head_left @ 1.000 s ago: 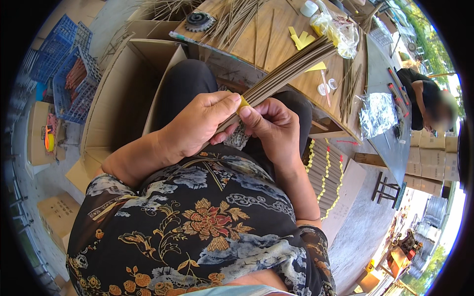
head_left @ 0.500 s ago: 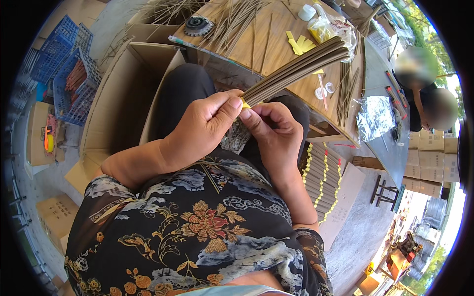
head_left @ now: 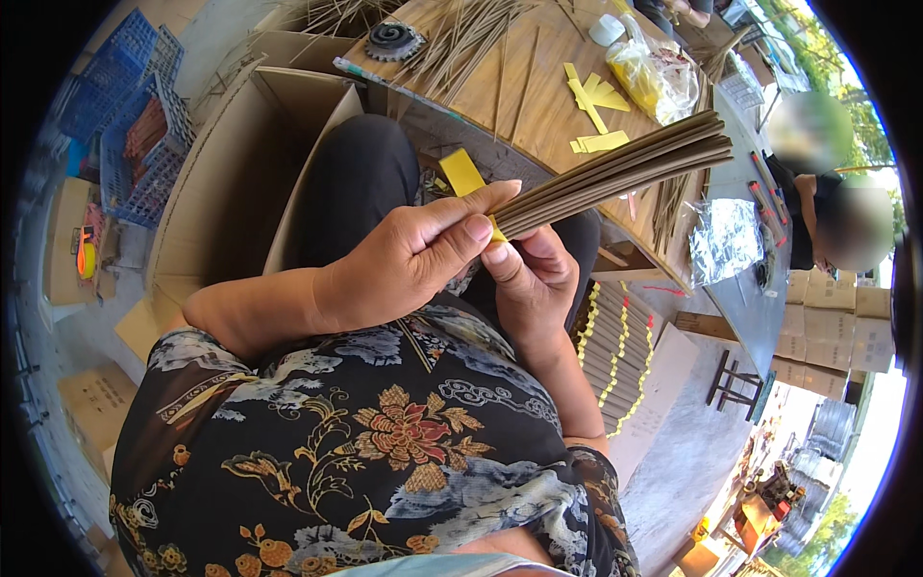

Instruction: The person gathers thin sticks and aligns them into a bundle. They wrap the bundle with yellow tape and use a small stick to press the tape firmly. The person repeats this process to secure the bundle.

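Note:
A bundle of thin brown incense sticks (head_left: 625,173) slants up to the right above my lap. My left hand (head_left: 409,245) is closed round its lower end, thumb pressed on top. A yellow paper strip (head_left: 462,173) lies against that end, its loose tail sticking up behind my left fingers. My right hand (head_left: 534,284) is closed just below, with thumb and fingers pinching the strip's lower part at the base of the bundle. My fingers hide the ends of the sticks.
The wooden table (head_left: 548,87) ahead bears loose sticks (head_left: 471,43), several yellow strips (head_left: 598,99) and a plastic bag (head_left: 654,77). An open cardboard box (head_left: 226,192) stands left of my knee. Wrapped bundles (head_left: 615,356) lie at right. Other people are at far right.
The bundle has tilted lower and shifted right. The yellow strip's long tail now shows behind my left hand. My right hand has dropped slightly, still pinching near the base.

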`<state>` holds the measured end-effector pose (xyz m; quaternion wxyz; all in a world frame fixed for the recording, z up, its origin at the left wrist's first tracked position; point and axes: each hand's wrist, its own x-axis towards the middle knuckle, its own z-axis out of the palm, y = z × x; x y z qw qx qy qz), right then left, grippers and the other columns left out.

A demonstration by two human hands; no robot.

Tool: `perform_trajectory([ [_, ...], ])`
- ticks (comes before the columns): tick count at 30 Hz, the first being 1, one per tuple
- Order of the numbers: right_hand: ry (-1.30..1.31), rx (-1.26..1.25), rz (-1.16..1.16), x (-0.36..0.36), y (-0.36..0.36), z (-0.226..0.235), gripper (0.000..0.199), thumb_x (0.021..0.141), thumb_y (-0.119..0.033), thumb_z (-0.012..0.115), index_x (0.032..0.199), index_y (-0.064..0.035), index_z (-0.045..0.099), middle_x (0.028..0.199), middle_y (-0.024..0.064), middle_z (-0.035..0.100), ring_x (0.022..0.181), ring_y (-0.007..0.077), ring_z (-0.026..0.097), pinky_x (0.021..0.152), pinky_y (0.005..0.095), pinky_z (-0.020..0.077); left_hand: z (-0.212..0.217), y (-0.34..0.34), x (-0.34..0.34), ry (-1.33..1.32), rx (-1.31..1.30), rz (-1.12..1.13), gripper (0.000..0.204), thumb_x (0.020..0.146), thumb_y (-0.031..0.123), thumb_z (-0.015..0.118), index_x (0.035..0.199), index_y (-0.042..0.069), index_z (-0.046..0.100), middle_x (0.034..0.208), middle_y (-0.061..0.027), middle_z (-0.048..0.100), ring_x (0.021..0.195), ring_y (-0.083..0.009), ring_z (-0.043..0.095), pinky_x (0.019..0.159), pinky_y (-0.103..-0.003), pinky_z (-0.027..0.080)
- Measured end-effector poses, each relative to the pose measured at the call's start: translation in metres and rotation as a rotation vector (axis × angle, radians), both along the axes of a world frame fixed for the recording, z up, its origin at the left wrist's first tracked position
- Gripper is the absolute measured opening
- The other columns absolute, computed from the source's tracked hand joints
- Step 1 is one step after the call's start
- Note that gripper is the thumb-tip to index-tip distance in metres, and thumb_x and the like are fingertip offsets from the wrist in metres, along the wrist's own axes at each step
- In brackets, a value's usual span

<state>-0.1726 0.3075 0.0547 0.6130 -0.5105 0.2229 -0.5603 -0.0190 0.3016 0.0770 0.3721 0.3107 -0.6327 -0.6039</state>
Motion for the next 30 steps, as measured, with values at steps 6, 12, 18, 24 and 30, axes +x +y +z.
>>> perform_trajectory([
  [6, -0.098, 0.045, 0.112, -0.002, 0.000, -0.007, 0.023, 0.085, -0.011, 0.056, 0.100, 0.0055, 0.050, 0.091, 0.0150, 0.058, 0.071, 0.0243, 0.062, 0.064, 0.0339, 0.0544, 0.005, -0.002, -0.001, 0.198, 0.185, -0.064, 0.062, 0.093, 0.020, 0.041, 0.140, 0.016, 0.001, 0.069, 0.0017, 0.044, 0.059, -0.0040, 0.040, 0.050, -0.017, 0.038],
  [12, -0.125, 0.112, 0.173, -0.010, -0.002, -0.006, 0.019, 0.083, -0.005, 0.057, 0.097, 0.0047, 0.051, 0.091, 0.0132, 0.056, 0.072, 0.0236, 0.062, 0.065, 0.0334, 0.0545, -0.001, -0.005, -0.003, 0.288, 0.414, -0.109, 0.075, 0.090, 0.030, 0.047, 0.139, 0.015, -0.008, 0.076, -0.0020, 0.050, 0.054, -0.0058, 0.043, 0.045, -0.017, 0.036],
  [18, -0.105, 0.150, 0.233, -0.020, -0.006, 0.006, 0.020, 0.077, -0.013, 0.066, 0.091, -0.0005, 0.061, 0.102, 0.0073, 0.048, 0.093, 0.0219, 0.052, 0.081, 0.0350, 0.0458, -0.004, -0.016, -0.003, 0.292, 0.650, -0.185, 0.085, 0.085, 0.035, 0.055, 0.138, 0.008, -0.005, 0.077, -0.0060, 0.051, 0.056, -0.0102, 0.049, 0.044, -0.019, 0.038],
  [24, 0.213, -0.182, -0.020, -0.033, -0.014, -0.017, 0.019, 0.075, -0.010, 0.066, 0.091, -0.0017, 0.061, 0.111, 0.0066, 0.044, 0.100, 0.0208, 0.047, 0.078, 0.0310, 0.0439, -0.005, -0.018, -0.009, 0.237, 0.694, -0.282, 0.052, 0.087, 0.037, 0.050, 0.121, -0.001, 0.040, 0.068, -0.0052, 0.052, 0.055, -0.0093, 0.048, 0.045, -0.018, 0.038],
  [30, 0.003, -0.053, 0.083, -0.030, -0.012, -0.010, 0.025, 0.072, -0.019, 0.071, 0.093, -0.0064, 0.065, 0.115, 0.0070, 0.045, 0.116, 0.0213, 0.032, 0.096, 0.0337, 0.0298, -0.007, -0.017, -0.006, 0.233, 0.701, -0.248, 0.039, 0.088, 0.034, 0.049, 0.104, -0.001, 0.053, 0.068, -0.0043, 0.052, 0.056, -0.0081, 0.048, 0.046, -0.018, 0.038],
])
